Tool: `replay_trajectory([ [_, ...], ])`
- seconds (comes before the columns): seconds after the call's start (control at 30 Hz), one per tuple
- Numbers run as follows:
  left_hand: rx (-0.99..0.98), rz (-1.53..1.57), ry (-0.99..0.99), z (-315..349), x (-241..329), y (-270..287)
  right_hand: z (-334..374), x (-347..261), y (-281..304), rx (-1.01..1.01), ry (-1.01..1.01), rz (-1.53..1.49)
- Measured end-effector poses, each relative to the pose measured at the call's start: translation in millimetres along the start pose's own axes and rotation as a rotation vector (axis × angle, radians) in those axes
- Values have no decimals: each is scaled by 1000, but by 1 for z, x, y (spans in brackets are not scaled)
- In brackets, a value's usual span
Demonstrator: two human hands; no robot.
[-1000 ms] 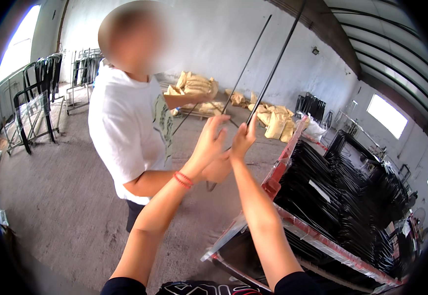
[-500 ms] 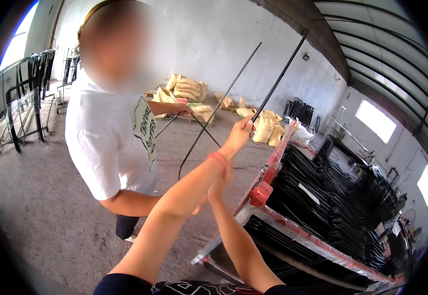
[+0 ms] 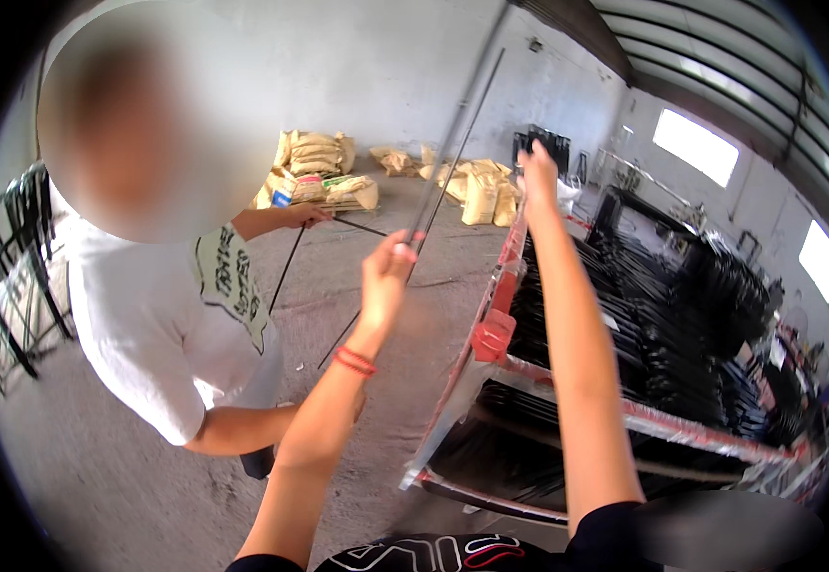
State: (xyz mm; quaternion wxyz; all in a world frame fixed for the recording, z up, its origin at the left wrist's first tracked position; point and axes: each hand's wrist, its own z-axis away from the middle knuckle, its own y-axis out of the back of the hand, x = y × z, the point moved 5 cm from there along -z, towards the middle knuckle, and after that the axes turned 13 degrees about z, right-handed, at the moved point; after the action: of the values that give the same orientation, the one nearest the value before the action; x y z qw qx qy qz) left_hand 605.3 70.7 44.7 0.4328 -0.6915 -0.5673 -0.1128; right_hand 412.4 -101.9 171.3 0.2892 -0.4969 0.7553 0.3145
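My left hand [image 3: 391,272], with a red cord at the wrist, is closed around a long black metal frame [image 3: 454,114], whose thin bars rise steeply above the hand. Lower bars of it run down toward the floor. My right hand [image 3: 538,186] is raised near the far end of the rack, apart from the frame. Its fingers look loosely bent and spaced, with nothing visible in them. To the left, a person in a white T-shirt [image 3: 138,329] has one hand [image 3: 308,215] at thin black bars [image 3: 288,269]; whether these belong to my frame I cannot tell.
At right stands a red-edged rack [image 3: 414,474] wrapped in plastic, loaded with stacked black metal frames [image 3: 662,334]. Tan sacks [image 3: 314,153] lie by the far wall. More black frames [image 3: 14,248] stand at the left. Grey floor [image 3: 357,477] runs between.
My right hand has come away from beside my left forearm and moved up and right. My left hand has shifted left and down with the frame, which stands steeper. The view has turned right.
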Motion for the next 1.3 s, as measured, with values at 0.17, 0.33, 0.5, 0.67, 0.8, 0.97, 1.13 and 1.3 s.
replay_trajectory([
  [0.17,6,107,57,5,16,9,-71,-39,27,-37,36,214],
  [0.33,80,131,-35,13,42,28,-101,-39,24,-100,-66,247],
  [0.5,209,-2,-129,26,74,41,-98,-28,7,-281,-128,79],
  [0.67,284,-77,-185,50,92,48,-96,-25,-45,-509,50,-168],
  [0.8,385,-149,-269,69,104,62,-76,-28,-75,-663,-6,-411],
  [0.97,469,-485,-403,81,132,82,-37,-42,-87,-637,-46,-456],
  [1.13,541,-1228,-661,95,120,75,-11,-10,-85,-169,-291,-621],
  [1.3,490,-1189,-602,165,65,6,186,-16,-16,-263,-193,-1043],
])
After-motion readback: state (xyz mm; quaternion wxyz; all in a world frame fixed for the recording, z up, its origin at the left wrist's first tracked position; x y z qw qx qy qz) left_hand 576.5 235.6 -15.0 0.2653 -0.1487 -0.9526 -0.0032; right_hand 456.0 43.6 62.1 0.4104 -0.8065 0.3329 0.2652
